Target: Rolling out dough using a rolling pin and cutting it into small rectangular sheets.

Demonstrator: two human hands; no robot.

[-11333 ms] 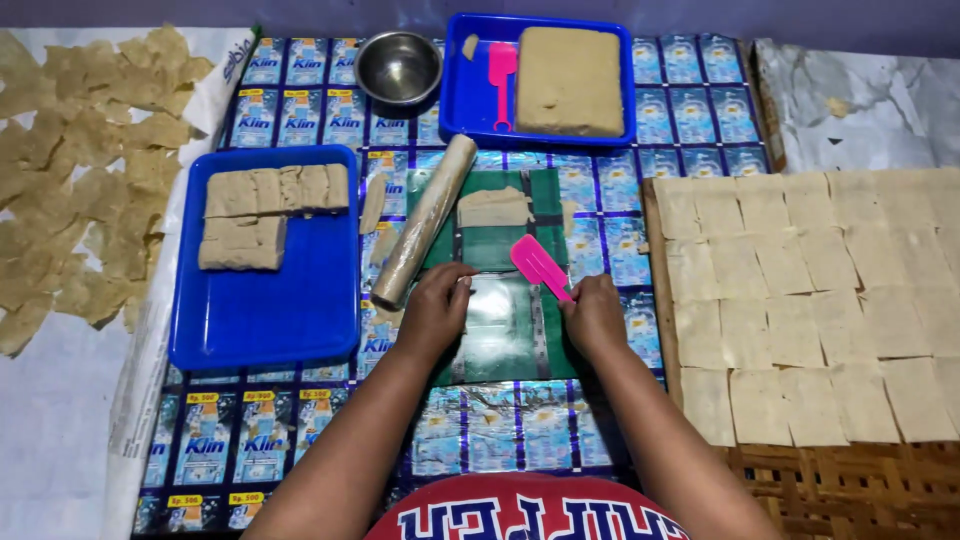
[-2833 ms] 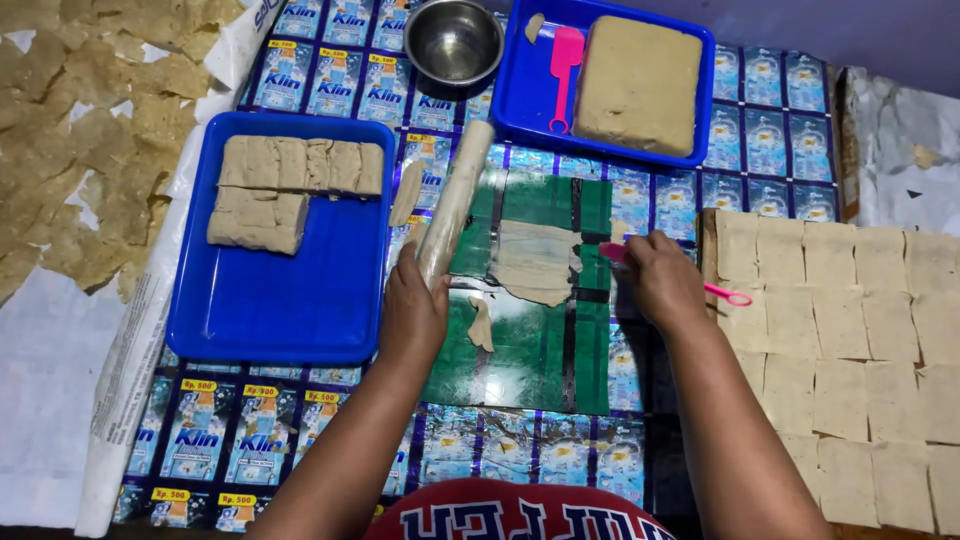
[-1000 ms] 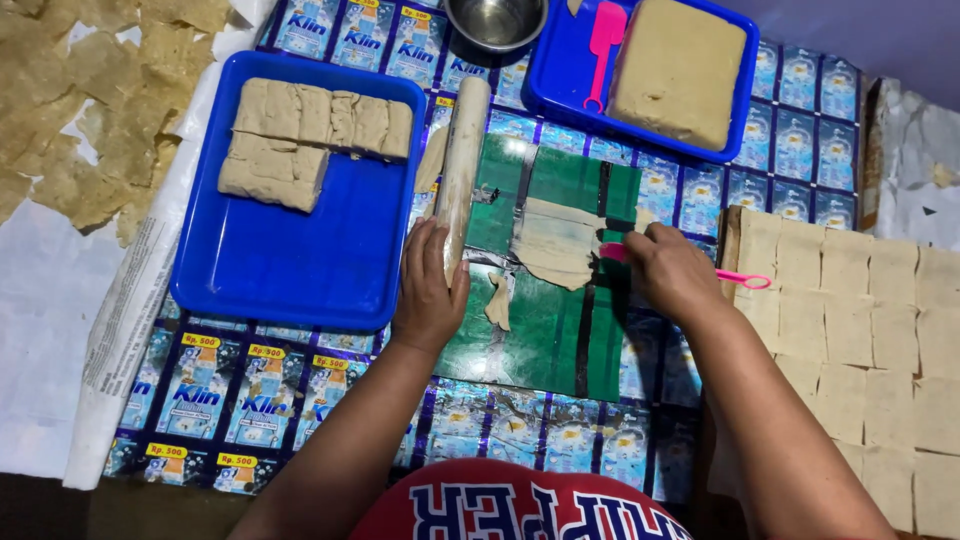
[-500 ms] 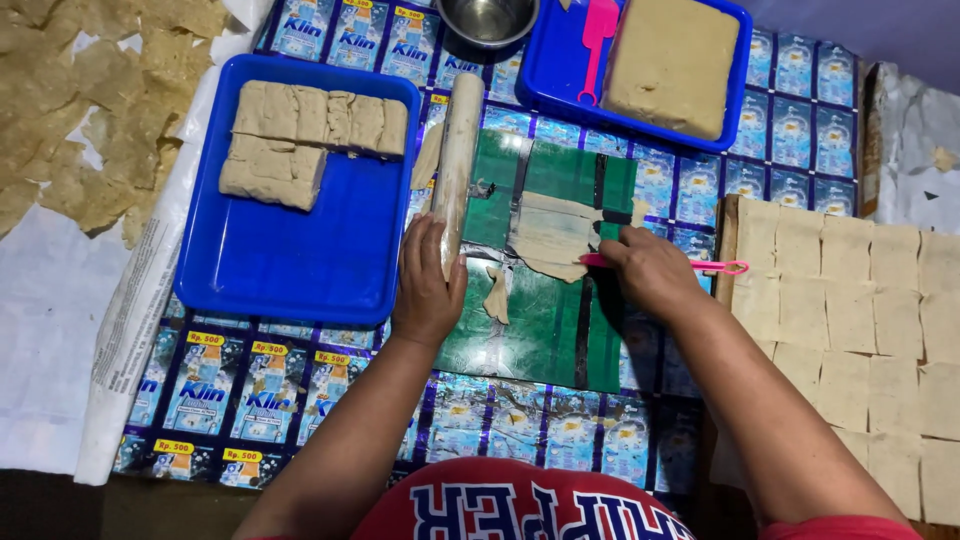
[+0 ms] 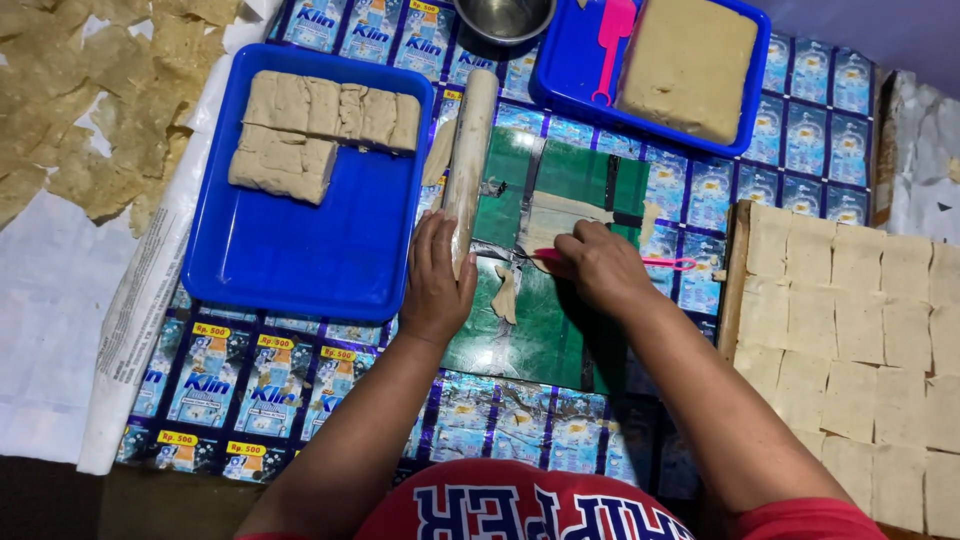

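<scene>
My right hand [image 5: 598, 268] grips a pink scraper [image 5: 668, 263] and presses it against a thin sheet of beige dough [image 5: 552, 218] on the green plastic sheet [image 5: 548, 320]. My left hand [image 5: 436, 280] rests flat at the sheet's left edge, touching the near end of a plastic-wrapped rolling pin [image 5: 470, 150]. A small trimmed strip of dough [image 5: 506, 293] lies between my hands.
A blue tray [image 5: 300, 260] on the left holds cut dough slabs [image 5: 320, 118]. At the back, another blue tray [image 5: 578, 70] carries a dough block [image 5: 688, 62] and a second pink scraper [image 5: 610, 40], beside a metal bowl [image 5: 504, 16]. Thin dough squares [image 5: 850, 320] cover a board on the right; dried pieces [image 5: 90, 110] lie far left.
My right hand slid left with the scraper over the dough sheet. My left hand stayed by the rolling pin. The view shifted slightly.
</scene>
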